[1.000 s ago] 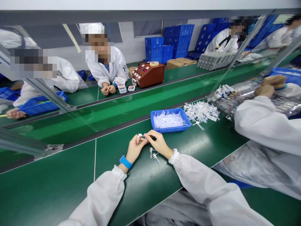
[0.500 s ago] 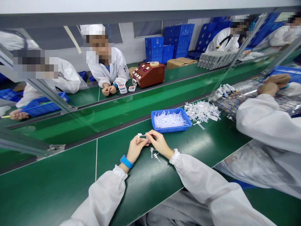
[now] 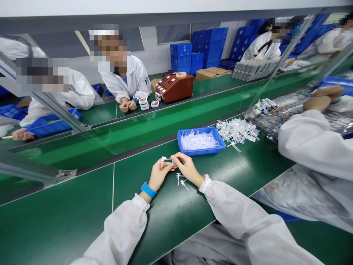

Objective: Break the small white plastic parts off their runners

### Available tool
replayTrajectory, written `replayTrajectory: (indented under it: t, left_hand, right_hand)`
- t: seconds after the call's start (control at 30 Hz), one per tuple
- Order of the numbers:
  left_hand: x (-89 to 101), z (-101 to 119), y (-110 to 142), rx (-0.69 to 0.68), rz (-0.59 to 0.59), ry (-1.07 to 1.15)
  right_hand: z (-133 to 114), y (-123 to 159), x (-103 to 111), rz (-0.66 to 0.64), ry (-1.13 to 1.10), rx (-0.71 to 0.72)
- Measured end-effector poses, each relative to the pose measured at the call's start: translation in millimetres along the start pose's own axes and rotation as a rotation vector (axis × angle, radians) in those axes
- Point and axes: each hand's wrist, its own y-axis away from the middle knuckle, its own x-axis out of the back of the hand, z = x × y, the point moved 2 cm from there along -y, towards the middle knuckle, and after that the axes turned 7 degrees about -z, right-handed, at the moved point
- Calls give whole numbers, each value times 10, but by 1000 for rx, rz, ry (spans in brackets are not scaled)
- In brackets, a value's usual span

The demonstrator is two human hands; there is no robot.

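My left hand (image 3: 159, 173) is closed on a small white plastic fitting (image 3: 163, 159), which pokes out above the fingers. My right hand (image 3: 186, 167) pinches the far end of a short clear tube (image 3: 168, 159) that runs from this fitting; fingers partly hide where it ends. Both hands are close together over the green bench. Just below them lie two white fittings with tubes (image 3: 182, 183). Behind my right hand stands a blue tray (image 3: 202, 151) full of short clear tubes (image 3: 197, 140). Beside the tray is a loose pile of white fittings (image 3: 237, 129).
A co-worker's sleeve (image 3: 309, 136) and bagged wired parts (image 3: 266, 114) are on the right. Beyond the bench (image 3: 82, 206) runs a green conveyor belt (image 3: 149, 121). Across it, co-workers sit near a brown box with displays (image 3: 176, 88). A metal post (image 3: 52, 106) rises at left.
My hands stay almost in place, with the right fingers shifting very slightly at the tube's end. The co-worker across the belt leans a little to the left.
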Motion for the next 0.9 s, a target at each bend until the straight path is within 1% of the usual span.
replayTrajectory:
  t: [0.57, 0.9]
  left_hand:
    - [4, 10, 4, -20, 26, -12]
    - [7, -8, -1, -18, 22, 2]
  right_hand:
    - [40, -25, 1, -8, 24, -5]
    - [59, -28, -1, -9, 2, -9]
